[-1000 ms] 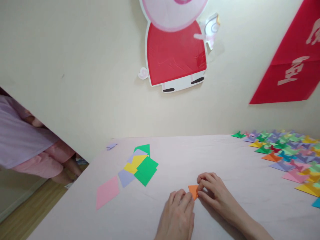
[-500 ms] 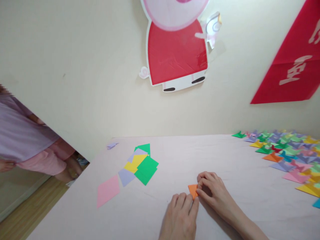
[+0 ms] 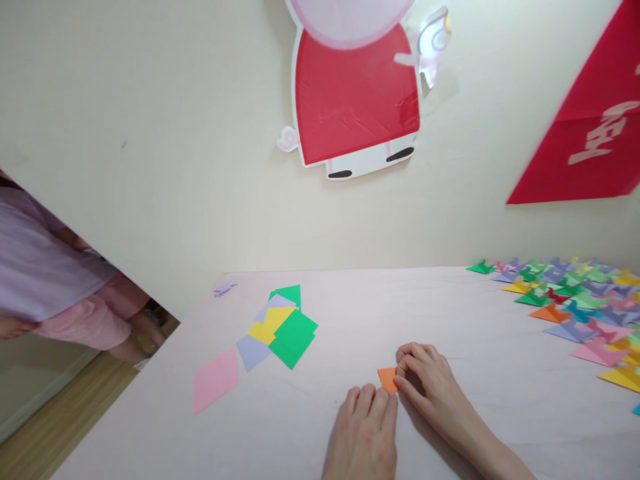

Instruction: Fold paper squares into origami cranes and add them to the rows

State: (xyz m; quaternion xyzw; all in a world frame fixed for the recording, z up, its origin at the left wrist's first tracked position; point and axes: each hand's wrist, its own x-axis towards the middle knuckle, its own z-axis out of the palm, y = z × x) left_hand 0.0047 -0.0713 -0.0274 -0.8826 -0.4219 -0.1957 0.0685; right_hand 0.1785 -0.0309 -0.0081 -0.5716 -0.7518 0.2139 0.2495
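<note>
A small folded piece of orange paper (image 3: 387,379) lies on the table between my two hands. My right hand (image 3: 425,377) is at its right side, thumb and forefinger pinched on the edge. From below, my left hand (image 3: 367,423) rests palm down, its fingers close together and bent, the fingertips holding the paper's lower edge against the table. Fingers of both hands cover parts of the paper, so its full shape is hidden.
Loose sheets lie left of my hands: a pink sheet (image 3: 217,380), a green sheet (image 3: 294,339), a yellow sheet (image 3: 271,324) and lavender ones. Several folded paper figures (image 3: 553,313) crowd the table's right side. A small lavender folded piece (image 3: 225,289) lies far left. A person (image 3: 55,267) stands beyond the left edge.
The fingers of my left hand have drawn closer together, and its fingertips sit along the paper's lower edge. My right hand keeps its pinch. The view has shifted slightly.
</note>
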